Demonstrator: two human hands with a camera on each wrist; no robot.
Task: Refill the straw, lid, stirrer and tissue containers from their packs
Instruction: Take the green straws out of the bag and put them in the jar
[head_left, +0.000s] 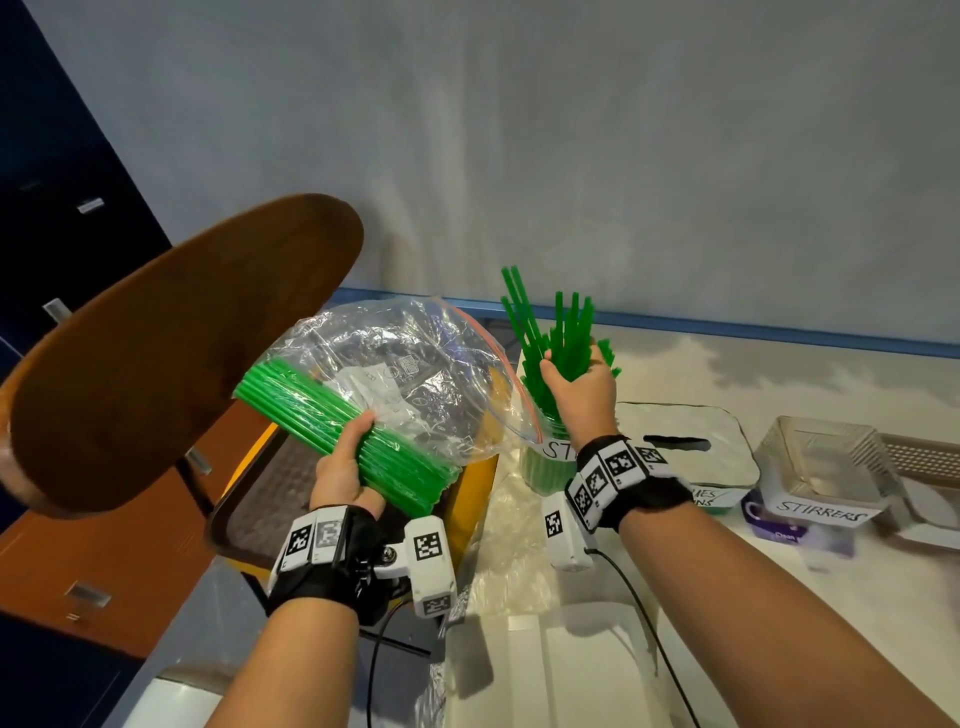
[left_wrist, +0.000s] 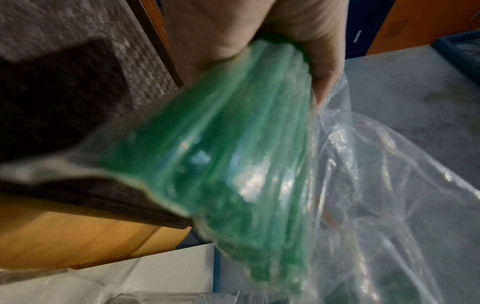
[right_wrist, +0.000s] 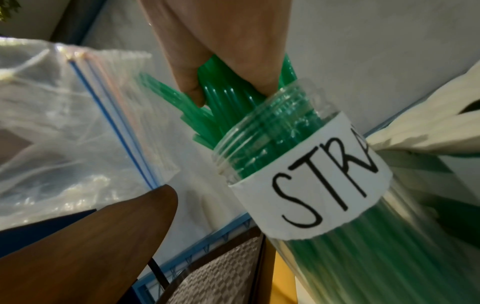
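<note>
My left hand (head_left: 345, 462) grips a clear zip bag (head_left: 410, 379) around a thick bundle of green straws (head_left: 332, 415), held above the chair left of the counter; the same bag of straws (left_wrist: 233, 164) fills the left wrist view. My right hand (head_left: 576, 389) grips a bunch of green straws (head_left: 561, 338) standing in the clear straw jar (head_left: 545, 462) with a white label. In the right wrist view the fingers (right_wrist: 192, 82) curl round straws (right_wrist: 228, 92) just above the jar's (right_wrist: 298, 164) mouth. Several straws stick up unevenly.
A tissue box (head_left: 691, 447) stands right of the jar, then a clear tray labelled STIRRERS (head_left: 821, 467) and a mesh basket (head_left: 924, 457). A brown chair back (head_left: 171, 353) rises at left over its seat (head_left: 280, 483). The wall lies close behind the counter (head_left: 779, 374).
</note>
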